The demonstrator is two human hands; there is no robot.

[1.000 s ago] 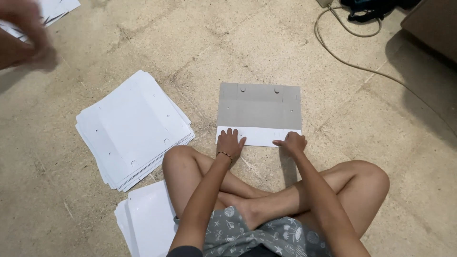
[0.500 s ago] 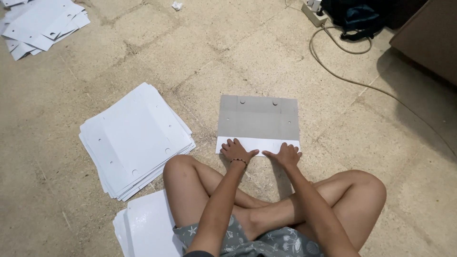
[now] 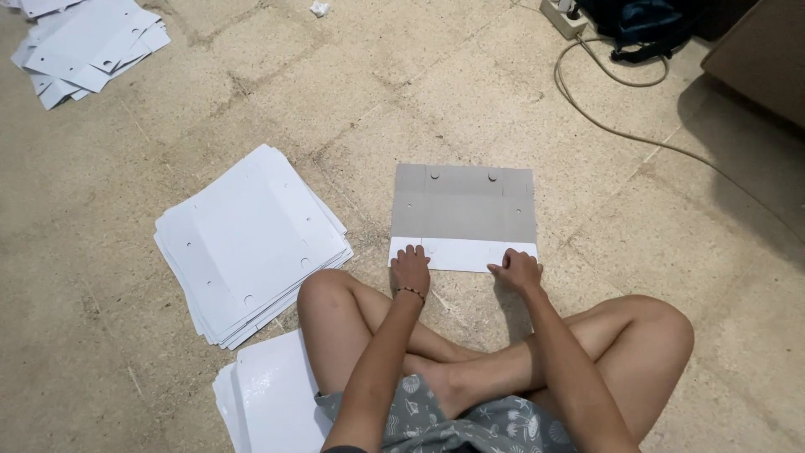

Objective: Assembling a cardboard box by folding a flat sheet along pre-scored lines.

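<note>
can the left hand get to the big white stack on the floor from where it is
Probably yes: the left hand rests on the folded card sheet, and only bare floor lies between it and the white stack beside the knee.

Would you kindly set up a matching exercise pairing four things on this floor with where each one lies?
Things:
1. grey card sheet
2. large white stack
3. scattered white sheets
4. power strip

Places:
A. top left corner of the view
B. at the top edge, right of centre, with a cable running from it
C. left of the person's knee
D. in front of the crossed legs, its near white flap under the left hand and right hand

Pairs: 1-D, 2-C, 3-A, 4-B
</note>
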